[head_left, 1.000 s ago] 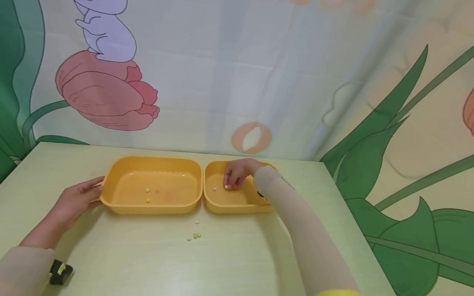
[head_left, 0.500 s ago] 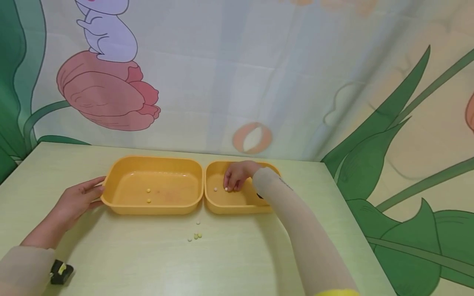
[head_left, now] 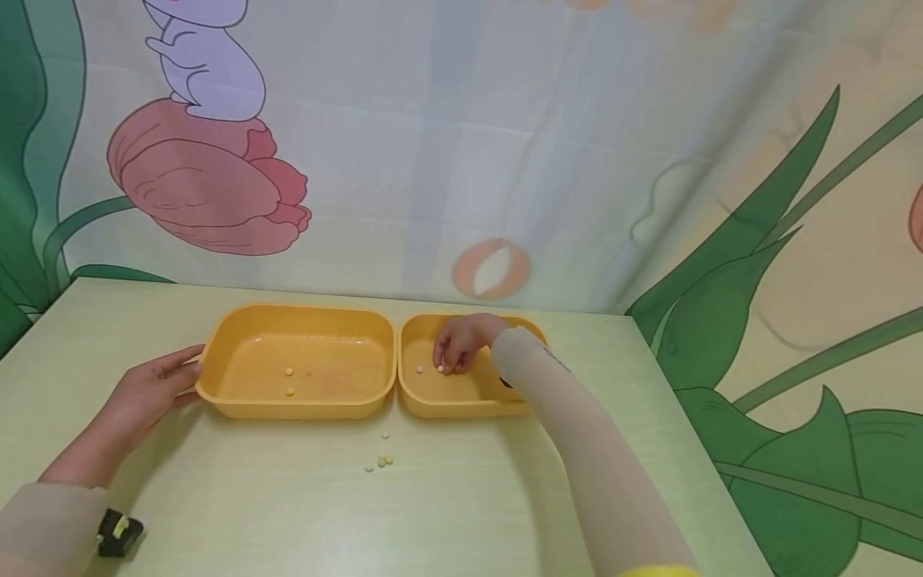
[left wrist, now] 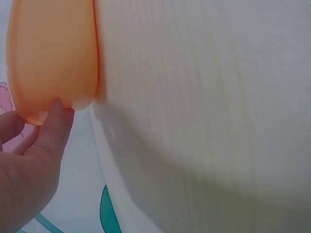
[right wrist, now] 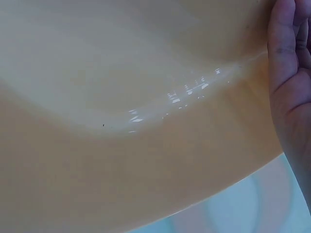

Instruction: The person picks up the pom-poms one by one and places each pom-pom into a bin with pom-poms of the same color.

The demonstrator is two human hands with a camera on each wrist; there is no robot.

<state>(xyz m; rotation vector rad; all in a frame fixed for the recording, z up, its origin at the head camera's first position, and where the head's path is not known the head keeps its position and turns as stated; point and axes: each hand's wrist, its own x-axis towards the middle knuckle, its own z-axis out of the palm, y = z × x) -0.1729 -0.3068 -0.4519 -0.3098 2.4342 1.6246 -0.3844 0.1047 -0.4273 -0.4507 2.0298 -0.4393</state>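
Two yellow plastic trays stand side by side: a larger left tray point(head_left: 303, 407) and a smaller right tray point(head_left: 461, 407). My left hand point(head_left: 147, 393) touches the outer end of the larger tray. In the left wrist view its fingertips point(left wrist: 56, 104) lie against the outer wall, close to the rim. Inside the smaller tray, my right hand point(head_left: 461, 343) reaches down with bent fingers and pinches a small white bead point(head_left: 441, 369) at the fingertips. Another pale bead point(head_left: 420, 369) lies just left of it. In the right wrist view, the fingertips are cut off.
Two yellow beads point(head_left: 290, 372) lie in the larger tray. Several small white and yellow beads point(head_left: 381, 462) are on the pale table point(head_left: 447, 513) in front of the trays. A patterned curtain point(head_left: 404, 160) hangs behind. A black device point(head_left: 118, 533) sits by the left sleeve.
The right hand's fingertips and the white bead have shifted very slightly toward me within the smaller tray. My left hand keeps its place at the larger tray.
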